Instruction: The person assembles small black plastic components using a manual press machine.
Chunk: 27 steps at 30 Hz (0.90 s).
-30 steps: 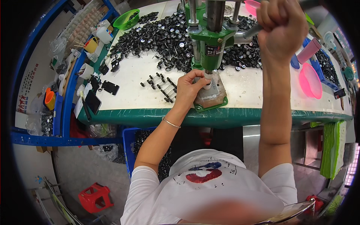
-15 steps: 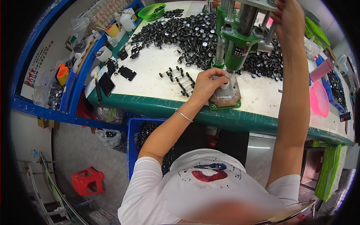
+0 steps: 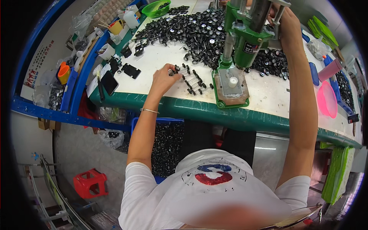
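Left of the press (image 3: 247, 48): left hand (image 3: 164, 79) has thumb and finger round one of the axles (image 3: 199, 80), can't tell if it's actually gripped
Bunched axles: sloppy grab might knock the neighbours
Upper right: right hand (image 3: 290, 30), fingers partly hidden, grip unclear
Blue bin (image 3: 168, 119): tons of small black parts (image 3: 166, 143)
Green bowl (image 3: 153, 13): some black bits (image 3: 164, 5)

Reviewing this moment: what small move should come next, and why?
Probably open the left hand and lift it clear of the wheel axles: they lie grouped on the table, while the white post below the press looks bare.
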{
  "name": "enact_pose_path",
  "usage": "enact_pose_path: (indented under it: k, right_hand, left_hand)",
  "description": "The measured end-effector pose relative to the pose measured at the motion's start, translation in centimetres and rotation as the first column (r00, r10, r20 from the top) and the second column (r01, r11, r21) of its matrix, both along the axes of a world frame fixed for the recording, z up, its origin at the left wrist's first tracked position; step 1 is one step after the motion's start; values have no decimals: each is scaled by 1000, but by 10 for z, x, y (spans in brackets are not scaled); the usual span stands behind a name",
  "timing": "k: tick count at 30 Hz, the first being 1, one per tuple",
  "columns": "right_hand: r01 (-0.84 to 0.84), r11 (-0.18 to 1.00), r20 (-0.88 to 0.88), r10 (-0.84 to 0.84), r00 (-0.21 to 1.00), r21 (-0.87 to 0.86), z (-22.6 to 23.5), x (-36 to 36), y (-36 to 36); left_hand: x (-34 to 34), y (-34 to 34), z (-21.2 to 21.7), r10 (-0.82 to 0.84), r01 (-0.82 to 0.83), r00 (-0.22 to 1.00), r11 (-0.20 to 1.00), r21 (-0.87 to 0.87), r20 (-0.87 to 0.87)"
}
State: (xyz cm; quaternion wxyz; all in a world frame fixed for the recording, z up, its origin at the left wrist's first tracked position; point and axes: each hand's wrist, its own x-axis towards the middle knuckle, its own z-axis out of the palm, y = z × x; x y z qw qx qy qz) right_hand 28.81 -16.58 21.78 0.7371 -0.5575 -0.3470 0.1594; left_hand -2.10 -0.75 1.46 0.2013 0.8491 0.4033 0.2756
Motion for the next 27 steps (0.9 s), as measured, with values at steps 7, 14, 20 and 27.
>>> enact_pose_path:
  k: [7,14,20,27]
  right_hand:
    - [21,996,43,-25,999,84,-41,22,-40]
    - [24,999,-85,-20,996,41,-93,30,-84]
    - [19,999,-212,-28,977,-42,-155,44,-101]
    - [150,917,-103,-201,974,-369,-201,54,-129]
  left_hand:
    - [21,-46,12,-67,64,986,998,-24,-152]
    - [43,-95,5,-175,205,969,963,174,-175]
    - [47,-87,4,-162,178,972,980,84,-169]
    - [-34,-90,19,-189,225,950,967,123,-249]
